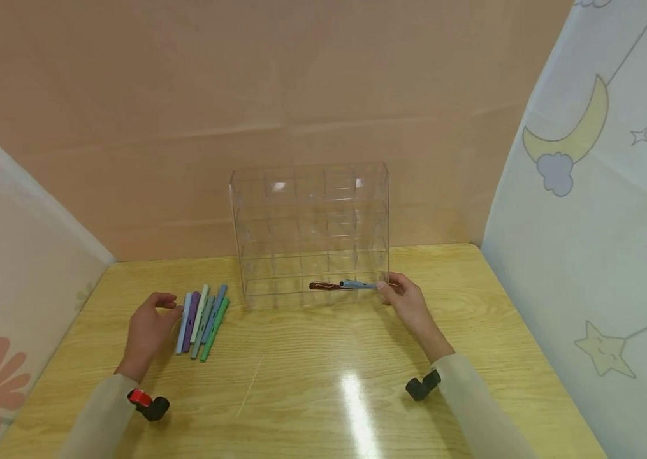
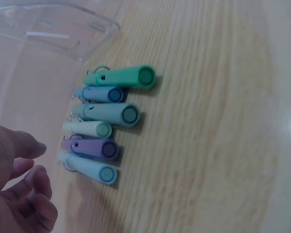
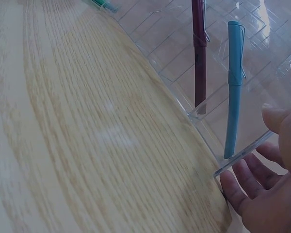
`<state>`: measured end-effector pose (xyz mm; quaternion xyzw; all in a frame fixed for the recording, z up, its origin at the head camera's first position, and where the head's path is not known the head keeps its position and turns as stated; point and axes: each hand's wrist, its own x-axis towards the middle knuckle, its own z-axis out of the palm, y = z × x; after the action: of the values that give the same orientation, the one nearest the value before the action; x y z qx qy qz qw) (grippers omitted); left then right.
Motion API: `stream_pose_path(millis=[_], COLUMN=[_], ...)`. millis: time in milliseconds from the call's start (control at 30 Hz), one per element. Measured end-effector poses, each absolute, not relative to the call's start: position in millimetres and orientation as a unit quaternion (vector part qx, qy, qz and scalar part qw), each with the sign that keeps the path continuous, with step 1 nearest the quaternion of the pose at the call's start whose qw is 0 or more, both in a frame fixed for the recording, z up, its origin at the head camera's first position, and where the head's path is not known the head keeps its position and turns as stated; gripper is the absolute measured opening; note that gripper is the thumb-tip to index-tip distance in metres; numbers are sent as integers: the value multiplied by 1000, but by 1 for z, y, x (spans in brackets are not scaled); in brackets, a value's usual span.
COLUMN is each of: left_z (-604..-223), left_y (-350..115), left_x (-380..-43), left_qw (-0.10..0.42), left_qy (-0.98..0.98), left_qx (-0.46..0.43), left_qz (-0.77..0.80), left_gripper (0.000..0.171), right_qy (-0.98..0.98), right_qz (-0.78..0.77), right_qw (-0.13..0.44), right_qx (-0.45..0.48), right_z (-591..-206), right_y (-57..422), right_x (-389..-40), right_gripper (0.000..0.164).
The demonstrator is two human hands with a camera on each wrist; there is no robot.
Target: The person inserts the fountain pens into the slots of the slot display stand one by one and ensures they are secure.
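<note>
A clear plastic rack with several compartments stands at the back. Lying in its lowest row are a dark red pen and a blue pen, the blue one nearer the right side wall. My right hand grips that side wall at the lower corner, thumb on the inner side and fingers outside. To the left, a row of pens lies side by side on the table, from a light blue pen and a purple pen to a green pen. Beside the light blue one, my left hand holds nothing, its fingers loosely bent.
The wooden table carries the rack and pens. An orange-brown backdrop rises close behind the rack. Patterned white sheets, such as the right sheet, border both sides.
</note>
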<state>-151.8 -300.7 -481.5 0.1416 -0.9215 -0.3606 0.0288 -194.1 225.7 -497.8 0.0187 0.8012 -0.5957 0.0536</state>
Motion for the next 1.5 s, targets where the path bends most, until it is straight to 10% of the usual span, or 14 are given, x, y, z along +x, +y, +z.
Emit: stream_pose_path(millis=[1500], left_z=[-476], left_y=[-312], left_x=[-194], left_qw=[-83], left_qy=[-969], left_qx=[98], left_qz=[-211], left_gripper=[41], right_qy=[802], right_qz=[-593], right_qw=[57], right_qx=[26], right_z=[-495], right_y=[225], right_x=[-191], right_gripper=[64])
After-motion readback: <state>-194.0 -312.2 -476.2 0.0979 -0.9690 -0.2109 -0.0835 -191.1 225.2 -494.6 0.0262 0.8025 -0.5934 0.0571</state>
